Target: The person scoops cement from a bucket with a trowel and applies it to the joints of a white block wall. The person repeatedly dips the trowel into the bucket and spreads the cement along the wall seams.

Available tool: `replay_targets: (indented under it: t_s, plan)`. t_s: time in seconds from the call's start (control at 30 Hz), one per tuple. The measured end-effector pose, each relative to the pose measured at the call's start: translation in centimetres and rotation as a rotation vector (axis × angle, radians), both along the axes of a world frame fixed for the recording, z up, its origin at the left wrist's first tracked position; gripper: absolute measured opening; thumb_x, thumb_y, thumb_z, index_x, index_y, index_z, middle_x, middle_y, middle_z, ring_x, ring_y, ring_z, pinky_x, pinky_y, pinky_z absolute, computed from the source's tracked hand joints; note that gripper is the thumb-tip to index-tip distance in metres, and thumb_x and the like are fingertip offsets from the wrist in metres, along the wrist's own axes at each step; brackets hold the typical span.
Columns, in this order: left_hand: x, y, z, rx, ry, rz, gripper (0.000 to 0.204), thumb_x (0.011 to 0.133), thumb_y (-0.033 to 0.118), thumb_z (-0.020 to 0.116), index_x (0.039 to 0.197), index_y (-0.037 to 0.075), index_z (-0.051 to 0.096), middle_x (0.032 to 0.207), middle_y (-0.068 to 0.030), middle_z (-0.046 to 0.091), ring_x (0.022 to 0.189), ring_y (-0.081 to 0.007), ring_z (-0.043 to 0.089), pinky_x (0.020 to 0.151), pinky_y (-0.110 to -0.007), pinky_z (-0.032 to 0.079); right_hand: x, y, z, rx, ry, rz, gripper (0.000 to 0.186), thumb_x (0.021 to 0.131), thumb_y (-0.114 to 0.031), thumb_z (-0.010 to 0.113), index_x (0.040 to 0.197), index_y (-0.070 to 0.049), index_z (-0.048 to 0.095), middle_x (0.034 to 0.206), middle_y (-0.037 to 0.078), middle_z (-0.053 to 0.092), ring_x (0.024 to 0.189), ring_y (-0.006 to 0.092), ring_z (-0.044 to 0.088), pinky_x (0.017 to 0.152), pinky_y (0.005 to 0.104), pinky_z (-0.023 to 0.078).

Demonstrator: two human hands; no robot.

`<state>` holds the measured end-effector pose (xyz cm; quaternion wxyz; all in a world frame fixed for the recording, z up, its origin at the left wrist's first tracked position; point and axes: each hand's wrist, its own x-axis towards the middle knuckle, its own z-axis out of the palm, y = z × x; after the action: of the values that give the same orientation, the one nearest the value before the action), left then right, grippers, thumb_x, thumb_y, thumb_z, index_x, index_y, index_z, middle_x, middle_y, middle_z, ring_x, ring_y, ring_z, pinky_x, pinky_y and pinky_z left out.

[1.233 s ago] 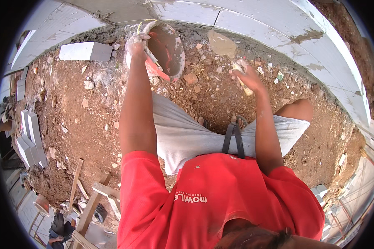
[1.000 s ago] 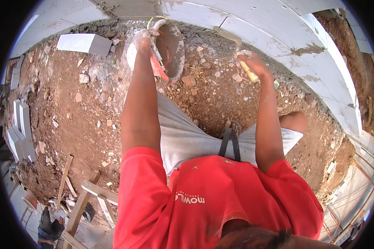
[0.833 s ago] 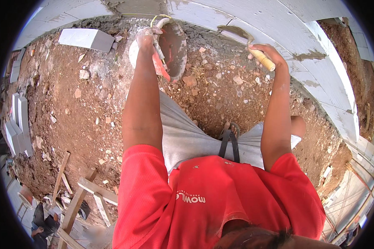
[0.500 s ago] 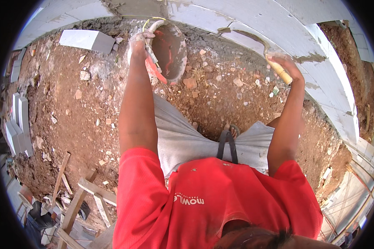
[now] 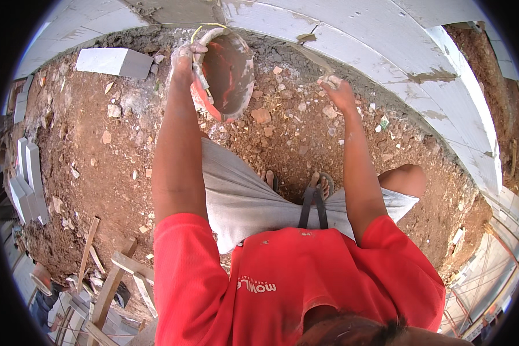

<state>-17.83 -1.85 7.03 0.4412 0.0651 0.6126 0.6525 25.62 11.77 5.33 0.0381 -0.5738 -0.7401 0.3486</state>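
Observation:
My left hand (image 5: 184, 57), its fingers closed, grips the near-left rim of a mortar-smeared bucket (image 5: 249, 81). The bucket is tilted, showing wet grey mortar and orange-red patches inside. A thin yellow cord (image 5: 209, 25) loops above its rim. My right hand (image 5: 337, 92) is wrapped round the handle of a trowel; the fingers cover most of that handle. The trowel's blade (image 5: 312, 56) appears nearly edge-on, pointing up and left beside the foot of the pale block wall (image 5: 375, 63). A gap of bare soil separates the trowel from the bucket.
A loose white block (image 5: 115, 62) lies left of the bucket, and more blocks (image 5: 30, 179) stand at the far left. Timber pieces (image 5: 111, 282) are at lower left, near another person (image 5: 45, 308). Rubble covers the brown soil (image 5: 294, 144) around my sandalled feet.
My right hand has carried the trowel left, off the wall face and toward the bucket. My left hand and the bucket have shifted slightly left. My right knee now shows beyond the forearm.

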Motion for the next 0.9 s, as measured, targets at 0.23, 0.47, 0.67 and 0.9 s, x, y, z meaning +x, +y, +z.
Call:
replay_targets:
  t_s: [0.23,0.47,0.67,0.9]
  plan:
    - [-1.8,-0.4,-2.0,-0.011,-0.075,-0.065,0.028,0.072,-0.003,0.072,0.1,0.001,0.074,0.086,-0.0008,0.061,0.078,-0.0155,0.056,0.074,-0.028,0.047,0.8,4.5,-4.8,0.075,-0.13,-0.045,0.059,0.081,-0.057,0.078,0.117,-0.01,0.077,0.107,0.019,0.076,0.1,0.0356,0.073,0.089,0.045,0.054]
    - [0.7,-0.8,-1.9,0.221,0.004,-0.094,0.033,0.071,-0.006,0.071,0.104,-0.002,0.074,0.089,-0.0023,0.063,0.082,-0.0143,0.058,0.077,-0.027,0.047,1.6,0.6,-2.5,0.179,0.11,-0.238,0.055,0.082,-0.051,0.082,0.114,-0.006,0.077,0.103,0.015,0.078,0.095,0.0298,0.074,0.088,0.04,0.054]
    - [0.2,-0.6,-0.6,0.007,-0.052,-0.075,0.035,0.073,-0.004,0.069,0.108,-0.003,0.071,0.09,-0.0019,0.063,0.077,-0.0131,0.058,0.072,-0.025,0.046,3.0,0.1,-3.1,0.132,0.51,-0.315,0.041,0.085,-0.032,0.084,0.111,-0.002,0.077,0.1,0.012,0.078,0.09,0.0202,0.071,0.085,0.0343,0.053]
    - [0.2,0.0,-0.2,-0.021,-0.06,-0.143,0.032,0.068,0.001,0.072,0.1,0.002,0.073,0.086,-0.0019,0.061,0.077,-0.0161,0.055,0.073,-0.03,0.045,3.0,-2.1,-5.2,0.321,0.63,-0.357,0.032,0.091,-0.028,0.079,0.101,0.003,0.076,0.088,0.011,0.075,0.083,0.0171,0.067,0.078,0.0329,0.052]
